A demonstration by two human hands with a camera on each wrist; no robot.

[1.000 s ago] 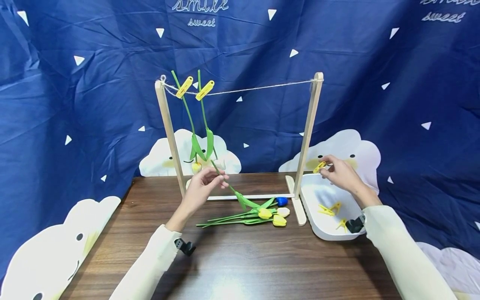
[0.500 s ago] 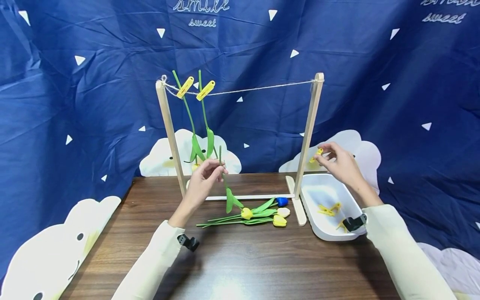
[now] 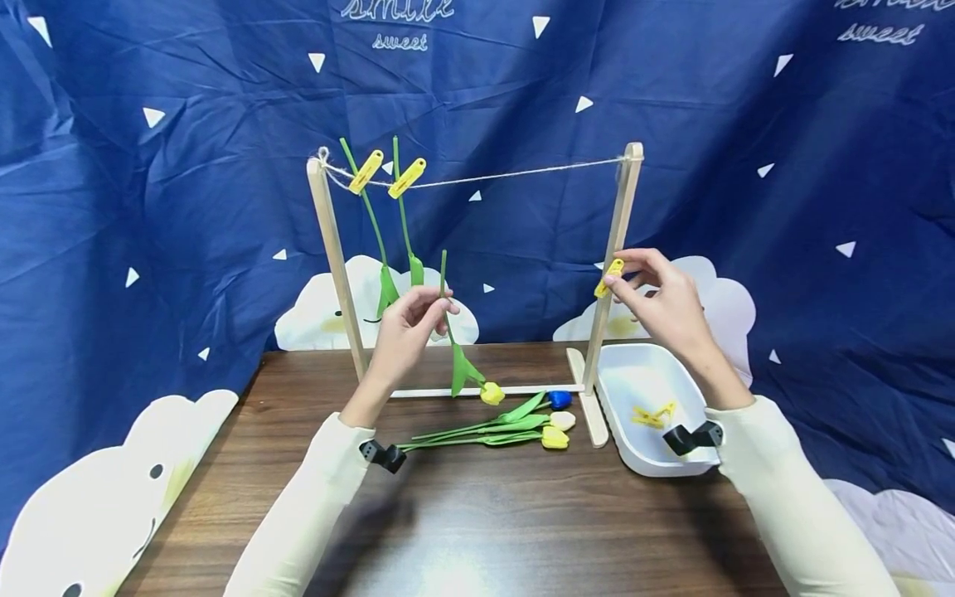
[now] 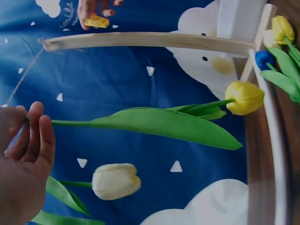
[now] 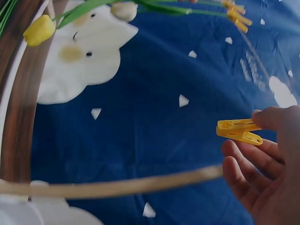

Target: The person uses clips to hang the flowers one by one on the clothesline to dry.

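My left hand (image 3: 409, 330) pinches the stem of a yellow tulip (image 4: 244, 98) between thumb and fingers. The bloom hangs downward, in front of the frame's white bottom bar. In my right hand (image 3: 662, 303) a yellow clothespin (image 5: 238, 131) is pinched by thumb and fingers, near the right wooden post (image 3: 616, 249). A string (image 3: 515, 174) runs between the two posts. Two yellow clothespins, one on the left (image 3: 366, 172) and one beside it (image 3: 407, 178), clip stems upside down on it. One of these hanging flowers is a white tulip (image 4: 116, 181).
On the wooden table (image 3: 477, 506) lie several tulips, among them a blue one (image 3: 559, 400), a white one (image 3: 562, 421) and a yellow one (image 3: 555, 437). A white tub (image 3: 622, 439) with more yellow clothespins (image 3: 653, 414) stands right of the frame. Behind hangs a blue curtain (image 3: 492, 91).
My left hand has lifted the yellow tulip off the pile, its stem swinging upright. My right hand has risen from above the tub and moved left with the clothespin.
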